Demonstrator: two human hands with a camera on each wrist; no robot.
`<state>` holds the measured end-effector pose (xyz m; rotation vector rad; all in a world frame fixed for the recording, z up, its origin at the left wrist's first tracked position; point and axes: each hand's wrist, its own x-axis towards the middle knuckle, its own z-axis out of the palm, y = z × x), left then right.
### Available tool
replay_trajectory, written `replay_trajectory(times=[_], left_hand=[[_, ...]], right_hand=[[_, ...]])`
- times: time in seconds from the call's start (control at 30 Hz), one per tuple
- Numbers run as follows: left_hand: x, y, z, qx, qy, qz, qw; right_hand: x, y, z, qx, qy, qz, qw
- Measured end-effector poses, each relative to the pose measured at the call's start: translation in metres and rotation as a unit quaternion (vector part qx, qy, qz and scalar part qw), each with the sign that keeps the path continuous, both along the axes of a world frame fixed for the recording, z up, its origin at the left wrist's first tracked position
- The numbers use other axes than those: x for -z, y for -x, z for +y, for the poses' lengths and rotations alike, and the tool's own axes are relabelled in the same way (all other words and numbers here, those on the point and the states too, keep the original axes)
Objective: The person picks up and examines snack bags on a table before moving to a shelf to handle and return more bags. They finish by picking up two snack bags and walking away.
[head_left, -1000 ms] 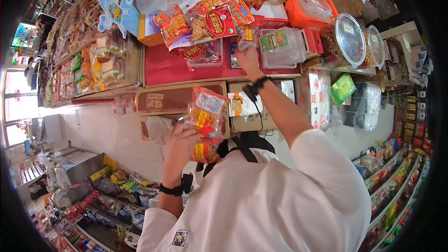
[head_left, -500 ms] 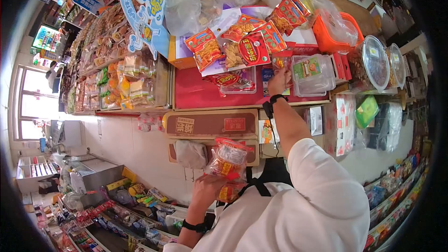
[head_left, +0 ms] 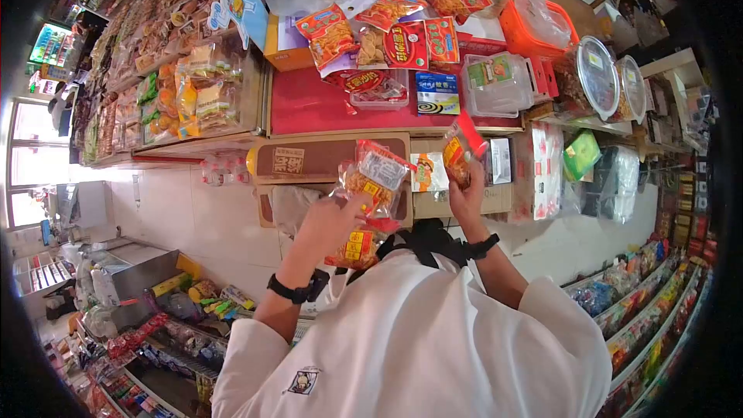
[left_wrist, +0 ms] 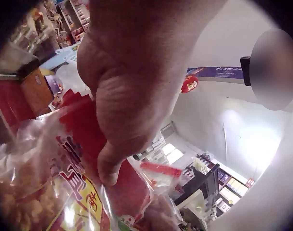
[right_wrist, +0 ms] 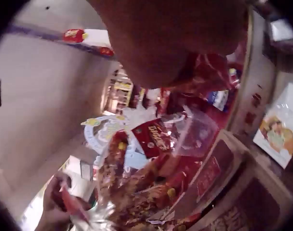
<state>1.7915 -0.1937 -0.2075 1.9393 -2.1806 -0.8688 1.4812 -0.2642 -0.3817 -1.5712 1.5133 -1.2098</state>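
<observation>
My left hand (head_left: 329, 220) grips clear-and-red snack bags in front of my body. One bag (head_left: 378, 178) stands above the fingers, and another bag (head_left: 356, 248) hangs below them. In the left wrist view, the thumb presses on the red edge of a bag (left_wrist: 74, 192). My right hand (head_left: 470, 195) pinches a smaller-looking snack bag (head_left: 457, 159) with a red top, held up just off the counter's front edge. Behind it, a blue packet (head_left: 437, 94) lies on the red counter top (head_left: 309, 112), beside a clear plastic box (head_left: 495, 81).
Red snack bags (head_left: 325, 35) lie on a box at the back of the counter, near an orange basket (head_left: 534, 27). Large clear-lidded tubs (head_left: 600, 77) stand to the right. Brown cartons (head_left: 333, 159) sit below the counter edge. Packed shelves (head_left: 635, 302) line the right side.
My right hand has lifted a snack bag off the counter and drawn it back toward my body, uncovering the blue packet. The left hand keeps hold of its bags.
</observation>
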Motion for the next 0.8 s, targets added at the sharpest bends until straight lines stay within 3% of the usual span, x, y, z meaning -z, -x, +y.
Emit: replay_trajectory(times=[0.07,0.1,0.13,0.17,0.2,0.23,0.3,0.4,0.67,0.8], left_hand=[[0.007,0.001,-0.006,0.015,0.028,0.033,0.999],[0.009,0.001,-0.008,0.029,0.055,0.061,0.996],[0.01,0.002,-0.011,0.034,0.055,0.062,0.996],[0.009,0.002,-0.016,0.105,0.06,0.026,0.992],[0.008,0.002,-0.019,0.176,0.065,-0.011,0.982],[0.007,0.003,-0.02,0.18,0.068,-0.012,0.981],[0.004,0.006,-0.023,0.225,0.219,0.1,0.944],[-0.004,0.002,-0.015,0.229,0.206,0.059,0.95],[-0.016,0.006,-0.001,0.148,0.302,0.027,0.941],[-0.032,0.022,0.0,0.08,0.36,0.02,0.929]], right_hand=[[-0.098,-0.013,0.003,-0.081,0.087,0.054,0.991],[-0.121,-0.016,-0.003,-0.078,0.087,0.056,0.992],[-0.138,-0.018,-0.013,-0.175,0.137,0.115,0.968],[-0.145,-0.019,-0.022,-0.269,0.186,0.173,0.929],[-0.145,-0.022,-0.029,-0.263,0.187,0.173,0.93],[-0.144,-0.024,-0.036,-0.297,0.192,0.203,0.913],[-0.143,-0.026,-0.042,-0.33,0.2,0.231,0.893],[-0.137,-0.025,-0.048,-0.362,0.191,0.242,0.88],[-0.146,-0.038,-0.066,-0.408,0.252,0.185,0.858],[-0.147,-0.041,-0.071,-0.415,0.25,0.216,0.848]])
